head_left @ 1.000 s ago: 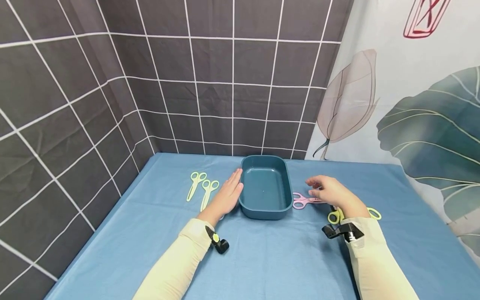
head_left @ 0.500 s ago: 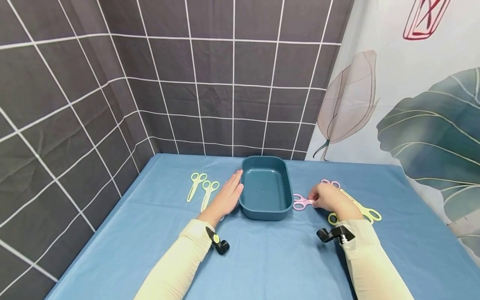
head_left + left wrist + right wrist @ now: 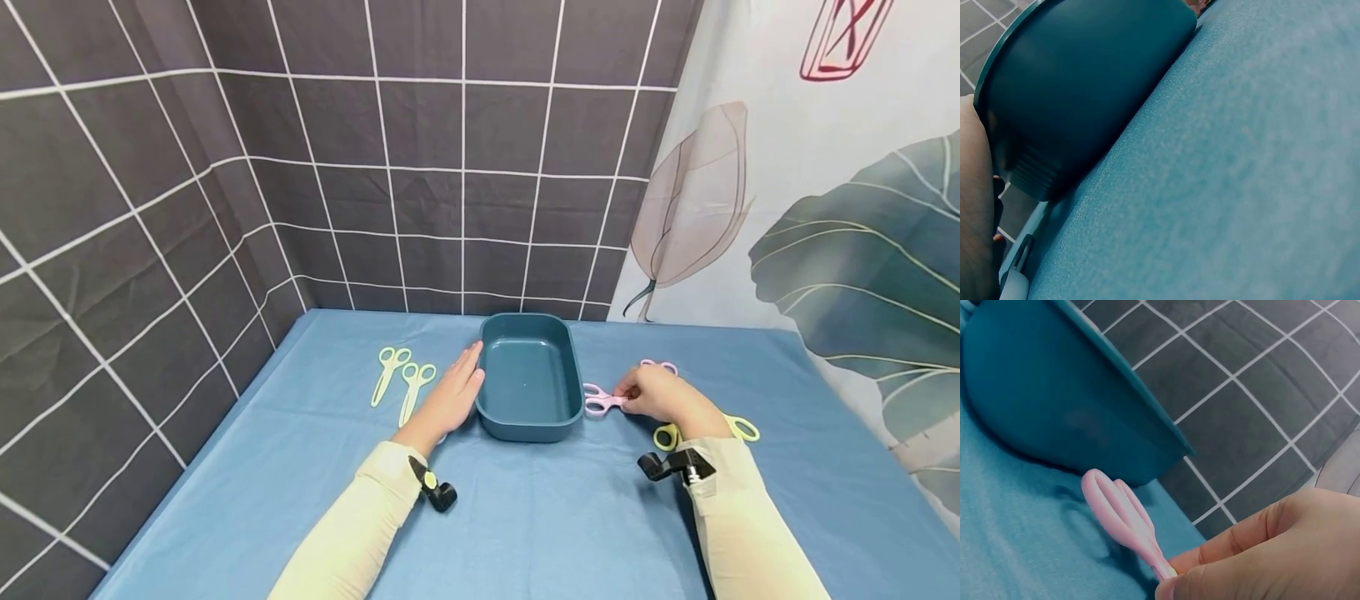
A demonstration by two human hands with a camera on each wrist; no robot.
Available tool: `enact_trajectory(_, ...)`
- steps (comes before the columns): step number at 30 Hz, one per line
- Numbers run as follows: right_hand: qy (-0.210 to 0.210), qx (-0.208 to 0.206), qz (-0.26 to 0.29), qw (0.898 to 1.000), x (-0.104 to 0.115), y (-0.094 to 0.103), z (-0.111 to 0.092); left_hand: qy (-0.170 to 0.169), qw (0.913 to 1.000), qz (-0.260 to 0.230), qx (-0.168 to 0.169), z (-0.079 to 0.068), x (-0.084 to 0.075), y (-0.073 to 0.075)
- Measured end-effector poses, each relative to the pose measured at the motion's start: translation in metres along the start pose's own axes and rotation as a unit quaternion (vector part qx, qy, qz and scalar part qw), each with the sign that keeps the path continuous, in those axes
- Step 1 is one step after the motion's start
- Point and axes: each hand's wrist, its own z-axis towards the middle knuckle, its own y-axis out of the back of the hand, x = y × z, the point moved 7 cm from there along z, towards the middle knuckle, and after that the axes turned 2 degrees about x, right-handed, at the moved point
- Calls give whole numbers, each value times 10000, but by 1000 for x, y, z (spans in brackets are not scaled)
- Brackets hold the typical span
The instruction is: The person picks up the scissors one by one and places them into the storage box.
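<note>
A teal rectangular tub stands near the back of the blue-covered table. Along its left wall rests my left hand, fingers straight; the left wrist view shows the palm beside the tub's side. Right of the tub, my right hand pinches pink scissors between thumb and fingers. In the right wrist view the scissors' pink handle loops point toward the tub, with their shadow on the cloth below. The blades are hidden by the hand.
Two pale green scissors lie left of the tub, one partly behind the left hand. Yellow scissors lie under the right wrist, and another pink pair shows behind the right hand. Dark tiled-pattern cloth hangs behind the table.
My right hand has come down to the pink scissors and closed its thumb and fingers on them. The left hand stays against the tub.
</note>
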Motion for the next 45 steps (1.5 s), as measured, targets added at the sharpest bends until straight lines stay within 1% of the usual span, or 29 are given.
enact_trajectory(6,25,-390,-146,9991,6,16,-1,17,10000,36,0,-1,-1,1)
enact_trajectory(8,60,-457,-168,9988,8,20,0,21,10000,29,-8,-1,-1,2)
enact_trajectory(12,80,-425,-219,9988,9,29,5,66,10000,-2,-5,-2,0,1)
enact_trajectory(18,32,-246,-265,9993,14,54,18,152,9999,38,-15,0,2,0)
enact_trajectory(21,71,-174,-430,9989,22,66,26,181,9998,63,-14,0,2,0)
enact_trajectory(24,159,-253,-547,9981,34,76,37,185,9998,36,5,-1,1,1)
enact_trajectory(26,205,-288,-604,9976,43,79,45,183,9998,22,6,-2,0,1)
enact_trajectory(31,329,-283,-704,9966,68,74,69,199,9998,23,5,-1,2,0)
enact_trajectory(37,357,-192,-758,9963,93,54,93,216,9998,-7,-10,0,3,-1)
enact_trajectory(41,356,-164,-798,9960,104,40,106,243,9997,2,-35,0,3,0)
enact_trajectory(45,480,-281,-919,9942,111,28,116,245,9997,-4,-42,-1,2,0)
